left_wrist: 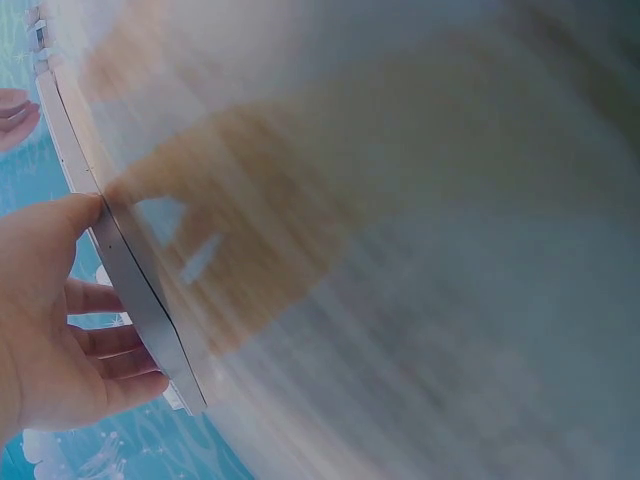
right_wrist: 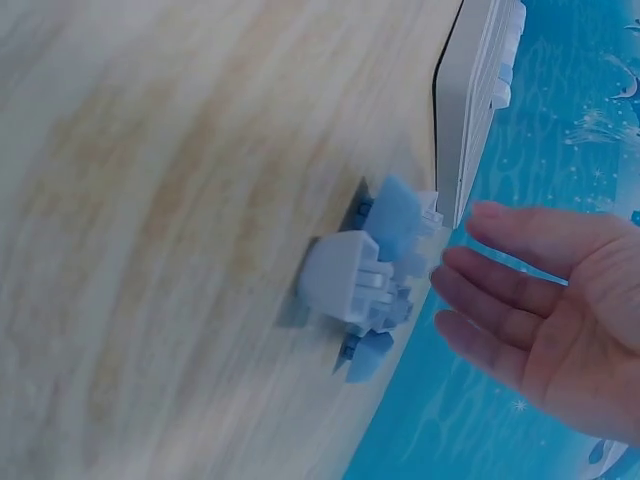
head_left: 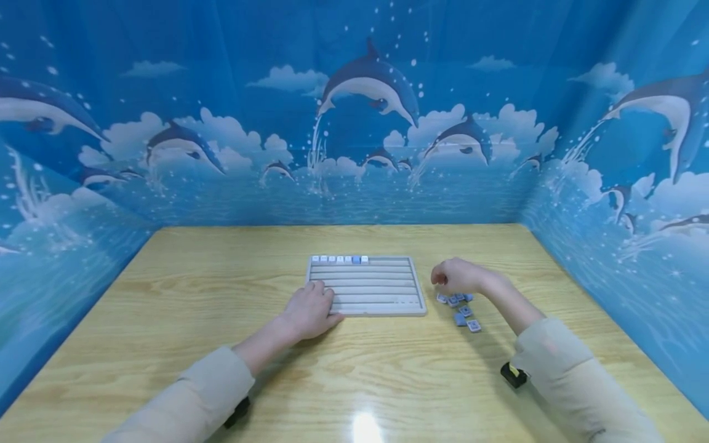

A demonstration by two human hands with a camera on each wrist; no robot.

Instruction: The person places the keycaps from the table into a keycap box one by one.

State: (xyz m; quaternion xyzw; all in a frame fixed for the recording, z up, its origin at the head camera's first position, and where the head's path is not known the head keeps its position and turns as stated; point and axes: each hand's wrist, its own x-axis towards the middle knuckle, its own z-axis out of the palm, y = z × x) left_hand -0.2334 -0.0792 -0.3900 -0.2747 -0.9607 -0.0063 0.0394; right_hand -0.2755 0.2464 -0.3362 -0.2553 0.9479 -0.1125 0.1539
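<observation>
A pale grey keycap tray [head_left: 376, 283] with long horizontal ridges lies flat on the table. Along its back edge runs a row of keycaps [head_left: 332, 259], white apart from one blue. My left hand [head_left: 311, 309] holds the tray's front left corner, thumb against the front edge and fingers bent over the left end; the left wrist view shows this hand [left_wrist: 70, 320] at the tray's side [left_wrist: 140, 285]. Right of the tray, loose keycaps [head_left: 465, 311] lie in a small cluster. Over them hovers my right hand [head_left: 458, 275]; in the right wrist view its fingers [right_wrist: 500, 325] are loosely bent, with nothing visible between them.
The wood-grain table [head_left: 221, 264] stretches around the tray. A blue dolphin-print curtain [head_left: 266, 184] encloses its back and sides. A dark device with a yellow mark [head_left: 513, 374] sits by the right sleeve.
</observation>
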